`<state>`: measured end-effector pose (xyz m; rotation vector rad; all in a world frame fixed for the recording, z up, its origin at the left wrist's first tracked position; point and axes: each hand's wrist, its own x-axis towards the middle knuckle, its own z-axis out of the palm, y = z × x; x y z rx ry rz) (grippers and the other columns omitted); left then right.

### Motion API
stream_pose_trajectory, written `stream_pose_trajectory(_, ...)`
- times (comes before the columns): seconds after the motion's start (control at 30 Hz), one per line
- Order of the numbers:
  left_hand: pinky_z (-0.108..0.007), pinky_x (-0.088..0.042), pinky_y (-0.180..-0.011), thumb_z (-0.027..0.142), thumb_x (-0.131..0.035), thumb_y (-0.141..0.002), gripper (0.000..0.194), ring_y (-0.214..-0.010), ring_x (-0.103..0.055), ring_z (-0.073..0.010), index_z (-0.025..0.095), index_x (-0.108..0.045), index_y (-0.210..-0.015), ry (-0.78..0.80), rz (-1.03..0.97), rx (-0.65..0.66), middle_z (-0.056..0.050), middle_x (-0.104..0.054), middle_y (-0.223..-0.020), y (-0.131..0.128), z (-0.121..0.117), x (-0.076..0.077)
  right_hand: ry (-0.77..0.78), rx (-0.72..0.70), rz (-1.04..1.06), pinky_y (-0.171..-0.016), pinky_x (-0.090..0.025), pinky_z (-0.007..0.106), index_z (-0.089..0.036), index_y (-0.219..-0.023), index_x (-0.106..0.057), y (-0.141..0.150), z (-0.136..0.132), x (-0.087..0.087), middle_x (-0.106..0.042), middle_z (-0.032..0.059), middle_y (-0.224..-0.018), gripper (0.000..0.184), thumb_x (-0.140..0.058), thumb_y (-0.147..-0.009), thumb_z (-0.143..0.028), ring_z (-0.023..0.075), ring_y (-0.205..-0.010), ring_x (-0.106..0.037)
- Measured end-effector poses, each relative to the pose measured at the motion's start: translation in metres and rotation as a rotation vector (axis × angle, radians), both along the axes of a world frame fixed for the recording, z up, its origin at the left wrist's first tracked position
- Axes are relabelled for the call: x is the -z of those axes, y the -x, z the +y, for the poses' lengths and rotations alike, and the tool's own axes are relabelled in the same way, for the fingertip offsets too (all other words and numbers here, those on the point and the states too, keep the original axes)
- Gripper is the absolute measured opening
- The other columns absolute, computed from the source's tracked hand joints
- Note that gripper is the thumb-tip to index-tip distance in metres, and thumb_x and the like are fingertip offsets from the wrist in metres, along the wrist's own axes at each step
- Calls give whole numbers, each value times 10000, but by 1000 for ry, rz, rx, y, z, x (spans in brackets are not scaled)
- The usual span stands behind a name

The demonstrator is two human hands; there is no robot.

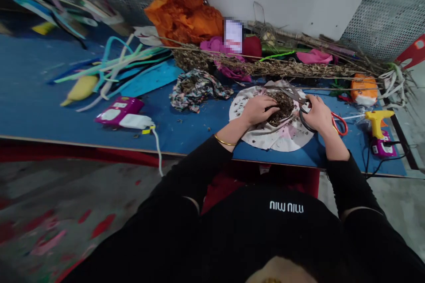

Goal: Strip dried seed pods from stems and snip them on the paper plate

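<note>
A round piece of pale cloth (282,139) lies on the blue table (49,106) in front of me, with a heap of dark dried plant bits (283,107) in its middle. My left hand (258,109) rests on the cloth with fingers curled against the heap's left side. My right hand (318,114) grips scissors (337,124) with one black and one red handle; their blades point up-left over the heap. A gold bangle sits on my left wrist.
A long bundle of dried stems (265,67) lies behind the cloth. A patterned rag (195,89), orange paper (182,11), pink fabric (314,56), a yellow glue gun (376,120), a purple-white device (121,112) and coloured strips (126,59) crowd the table. Mesh panels stand behind.
</note>
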<state>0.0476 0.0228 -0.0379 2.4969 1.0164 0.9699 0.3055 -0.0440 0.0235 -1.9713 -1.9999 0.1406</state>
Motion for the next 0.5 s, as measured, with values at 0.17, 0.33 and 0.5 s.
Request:
stream_pose_trajectory(0.17, -442, -612, -970, 472, -566, -1039, 407, -1050, -802, -293, 198, -857, -967, -36, -136, -153, -125, -855, -1071, 2, -4, -7, 95, -77, -39, -989, -533, 440, -155, -1507, -586, 1, 1, 7, -667, 193, -1347, 742, -722, -848, -468, 367, -1182, -664)
stream_pose_trajectory(0.33, -418, -611, -907, 468, -554, -1033, 418, -989, -802, -288, 196, -843, -900, -18, -126, -219, -118, -857, -1018, 2, -4, -7, 90, -175, -141, -974, -515, 425, -144, -1493, -600, 0, -1, 13, -676, 184, -1305, 672, -642, -885, -425, 348, -1147, -651)
stream_pose_trajectory(0.5, -415, -618, -916, 433, -579, -1013, 364, -980, -798, -278, 202, -841, -912, -11, -91, -192, -110, -857, -1014, 0, -6, -6, 115, -224, -226, -966, -498, 414, -129, -1449, -619, 0, -4, 11, -658, 184, -1275, 624, -637, -894, -412, 333, -1127, -635)
